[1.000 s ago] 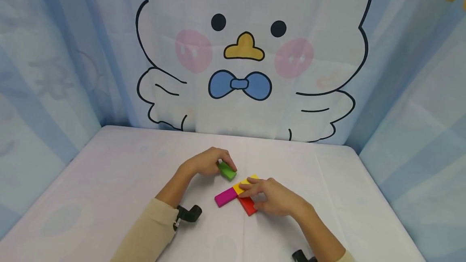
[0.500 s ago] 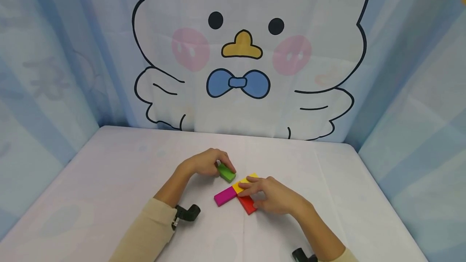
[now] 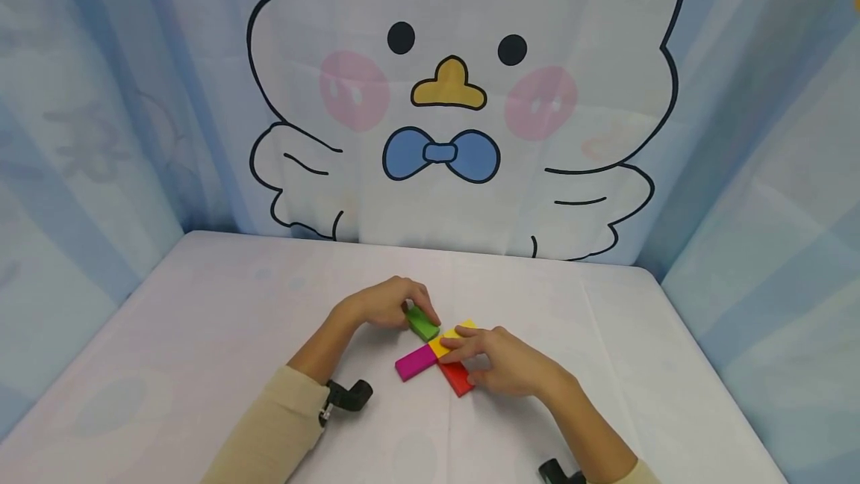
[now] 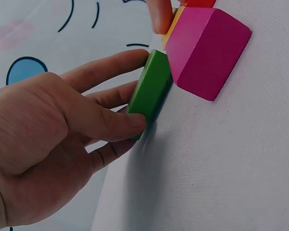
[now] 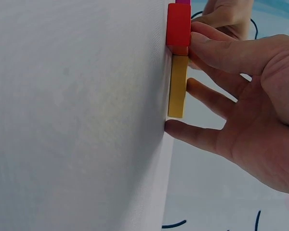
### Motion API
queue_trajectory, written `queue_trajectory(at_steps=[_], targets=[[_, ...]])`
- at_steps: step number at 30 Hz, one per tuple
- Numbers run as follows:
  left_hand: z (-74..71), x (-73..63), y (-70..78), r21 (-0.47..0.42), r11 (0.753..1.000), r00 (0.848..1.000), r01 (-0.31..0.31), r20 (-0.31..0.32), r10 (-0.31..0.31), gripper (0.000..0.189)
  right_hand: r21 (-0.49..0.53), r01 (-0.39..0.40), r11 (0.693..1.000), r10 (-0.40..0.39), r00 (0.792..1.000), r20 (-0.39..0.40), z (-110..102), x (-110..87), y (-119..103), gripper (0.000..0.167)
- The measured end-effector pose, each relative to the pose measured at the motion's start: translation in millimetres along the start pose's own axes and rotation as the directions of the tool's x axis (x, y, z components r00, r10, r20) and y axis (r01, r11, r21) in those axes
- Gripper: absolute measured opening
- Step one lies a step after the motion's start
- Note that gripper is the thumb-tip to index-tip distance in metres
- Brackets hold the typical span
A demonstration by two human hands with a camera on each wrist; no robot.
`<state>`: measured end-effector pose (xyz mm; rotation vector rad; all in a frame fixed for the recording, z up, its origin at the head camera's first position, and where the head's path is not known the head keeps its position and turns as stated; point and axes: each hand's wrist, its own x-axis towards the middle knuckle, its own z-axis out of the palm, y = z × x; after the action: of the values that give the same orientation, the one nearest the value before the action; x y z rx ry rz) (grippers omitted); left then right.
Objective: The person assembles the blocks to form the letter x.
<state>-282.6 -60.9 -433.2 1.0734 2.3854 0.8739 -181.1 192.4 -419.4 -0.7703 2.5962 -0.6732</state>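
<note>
My left hand point(image 3: 388, 301) pinches a green block point(image 3: 423, 324) between thumb and fingers. In the left wrist view the green block point(image 4: 151, 89) is tilted, its far end right at the magenta block point(image 4: 207, 50). On the table, the magenta block point(image 3: 416, 362) and a yellow block point(image 3: 438, 346) lie end to end in a slanted row. A red block point(image 3: 457, 379) branches off toward me from where they meet. My right hand point(image 3: 507, 363) rests on the row with fingers spread. The right wrist view has its thumb at the red block point(image 5: 178, 24) and fingertips at the yellow block point(image 5: 178, 86).
A pale cloth covers the table point(image 3: 269, 282). Behind it hangs a curtain point(image 3: 463, 208) printed with a duck-like figure, and further curtains hang at both sides. A black wrist camera point(image 3: 351, 396) juts from the left sleeve, close over the table.
My left hand has brought the green block slightly right and toward me, up to the yellow block. The right hand and the other blocks stay where they were.
</note>
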Motion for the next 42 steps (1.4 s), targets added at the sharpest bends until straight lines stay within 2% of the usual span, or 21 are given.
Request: queue_trajectory(at_steps=[8, 23, 42], targets=[[3.7, 4.2, 0.3, 0.026, 1.0, 1.0, -0.015, 0.007, 0.015, 0.045, 0.001, 0.006, 1.0, -0.006, 1.0, -0.011, 0.1, -0.9, 0.6, 0.05], [3.8, 5.5, 1.0, 0.009, 1.0, 1.0, -0.02, 0.001, 0.02, 0.042, 0.011, 0.001, 1.0, 0.0, 1.0, -0.016, -0.5, -0.6, 0.0, 0.05], [5.1, 0.1, 5.5, 0.023, 0.999, 0.999, -0.037, -0.004, 0.037, 0.036, -0.001, -0.006, 1.0, 0.006, 1.0, -0.018, 0.7, -1.1, -3.2, 0.048]])
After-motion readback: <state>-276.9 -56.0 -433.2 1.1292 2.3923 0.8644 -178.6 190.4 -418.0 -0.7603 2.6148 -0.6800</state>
